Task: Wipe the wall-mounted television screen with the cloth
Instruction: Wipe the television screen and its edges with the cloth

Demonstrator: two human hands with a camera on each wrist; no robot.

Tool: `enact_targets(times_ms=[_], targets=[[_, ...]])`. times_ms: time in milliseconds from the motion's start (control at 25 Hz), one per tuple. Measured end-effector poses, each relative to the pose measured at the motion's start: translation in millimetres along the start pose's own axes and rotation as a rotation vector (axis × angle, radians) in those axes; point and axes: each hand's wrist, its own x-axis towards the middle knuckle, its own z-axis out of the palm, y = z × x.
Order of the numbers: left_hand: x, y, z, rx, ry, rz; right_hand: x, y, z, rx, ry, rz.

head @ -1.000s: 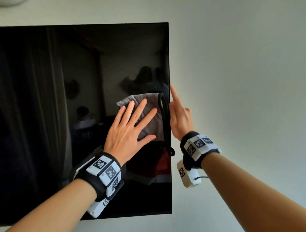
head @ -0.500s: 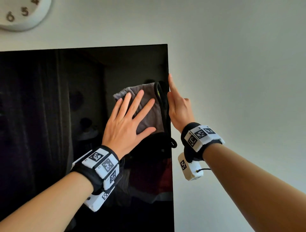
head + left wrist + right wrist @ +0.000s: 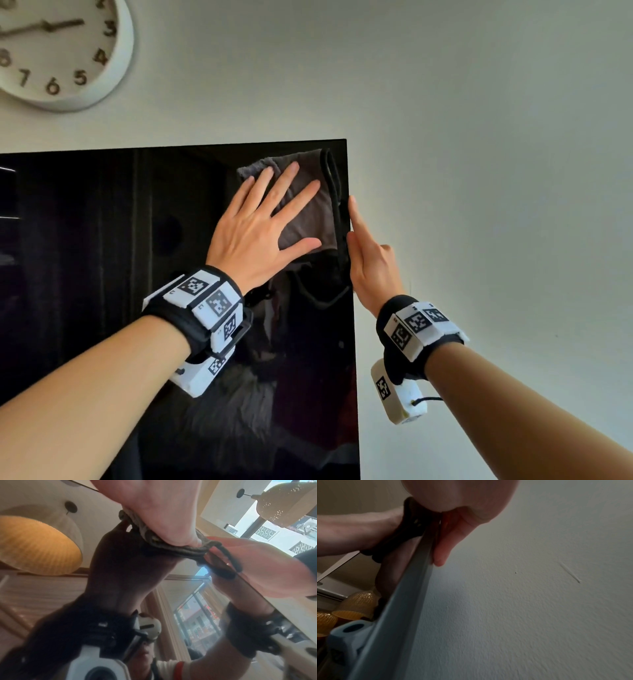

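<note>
One grey cloth (image 3: 310,209), soft and folded, lies flat on the glossy black television screen (image 3: 102,274), tucked into its upper right corner, just short of the top and right edges. The left hand (image 3: 260,226) presses it with straight, spread fingers. The right hand (image 3: 368,253) rests against the screen's thin right edge, forefinger straight, holding nothing. Wide dark glass lies to the left and below. One round white clock (image 3: 65,51) hangs on the matt, lightly textured wall (image 3: 496,171) at upper left
</note>
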Motion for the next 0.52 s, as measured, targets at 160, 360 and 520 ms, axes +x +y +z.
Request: enact_targets(times_ms=[160,360,520], targets=[[13.1,1.9,-0.6,0.005,0.013,0.019,22.2,-8.3,-9.7,0.055,0.035,0.038],[20.6,3.1,-1.0,0.006,0.039,0.011,107.0,-40.4,-31.9,0.067,0.017,0.044],[20.3,3.7,-1.7,0.103,0.058,0.072,129.8,-53.6,-38.2,-0.058,-0.146,0.013]])
